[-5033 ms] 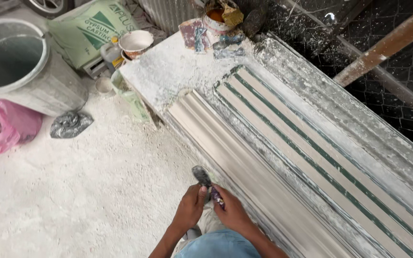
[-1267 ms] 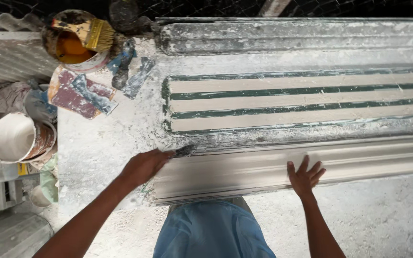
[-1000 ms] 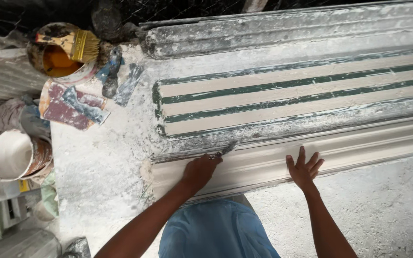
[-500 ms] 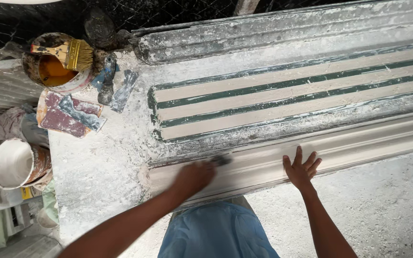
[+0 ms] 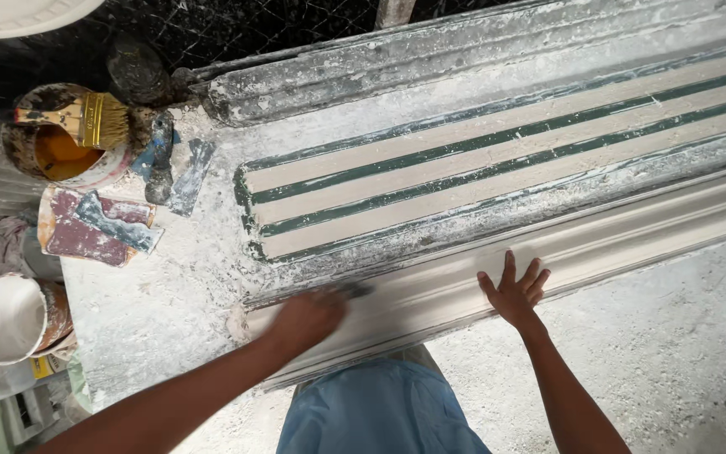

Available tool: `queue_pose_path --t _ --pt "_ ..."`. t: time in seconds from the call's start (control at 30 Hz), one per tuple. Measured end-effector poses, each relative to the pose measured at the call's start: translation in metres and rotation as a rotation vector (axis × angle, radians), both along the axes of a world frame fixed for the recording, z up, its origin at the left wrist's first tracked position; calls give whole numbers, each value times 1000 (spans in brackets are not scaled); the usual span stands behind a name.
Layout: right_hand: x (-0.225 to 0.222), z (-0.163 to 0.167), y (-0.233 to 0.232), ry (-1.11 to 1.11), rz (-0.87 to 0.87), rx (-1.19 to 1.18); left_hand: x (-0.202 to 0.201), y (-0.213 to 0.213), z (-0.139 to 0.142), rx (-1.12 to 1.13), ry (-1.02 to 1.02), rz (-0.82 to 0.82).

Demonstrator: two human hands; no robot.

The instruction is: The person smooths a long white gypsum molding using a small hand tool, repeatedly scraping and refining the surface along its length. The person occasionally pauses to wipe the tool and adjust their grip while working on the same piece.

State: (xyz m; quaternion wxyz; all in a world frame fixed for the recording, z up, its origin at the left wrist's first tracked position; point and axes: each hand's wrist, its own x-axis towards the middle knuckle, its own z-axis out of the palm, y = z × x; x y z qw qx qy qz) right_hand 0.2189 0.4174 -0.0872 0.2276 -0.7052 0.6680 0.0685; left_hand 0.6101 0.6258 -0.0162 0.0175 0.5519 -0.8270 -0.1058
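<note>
A long worktop (image 5: 153,311), crusted with white plaster, is seen running from its left end out past the right of the view. Along its near edge a long white moulding (image 5: 615,240) is laid, its left end stopping short of the worktop's left end, so that a bare patch of plastered surface is left there. Behind it, a mould (image 5: 464,181) with pale strips and green grooves is set lengthwise, and along the far edge a grey, caked profile (image 5: 430,63) is laid. Beyond the near edge only dusty floor (image 5: 674,353) is seen, with open room to the right.

At the far left corner a tin (image 5: 65,155) of orange liquid is stood, with a brush (image 5: 86,118) rested across its rim. Just beside it some scrapers (image 5: 174,164) are lain, and nearer the left edge a stained board (image 5: 86,231). Off the left end a white bowl (image 5: 10,315) is seen.

The left hand (image 5: 308,315) is held on the moulding near its left end and is blurred; a dark tool tip (image 5: 355,290) is seen at its fingers, and the grip appears closed on it. The right hand (image 5: 514,290) is pressed flat on the moulding's near edge, fingers spread, nothing gripped.
</note>
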Motion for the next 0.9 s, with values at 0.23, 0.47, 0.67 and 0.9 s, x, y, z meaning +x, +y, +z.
queue_pose_path --t 0.23,0.47,0.67,0.9 --pt "3 13 0 -53 -24 16 -181 -158 -20 -15 170 48" --pt "0 1 5 -60 -16 -41 -27 -38 9 246 22 254" --pt "-6 -11 8 -86 24 -84 -61 -37 4 179 158 729" --pt "-22 -25 12 -86 103 -266 -228 -173 -48 4 239 577"
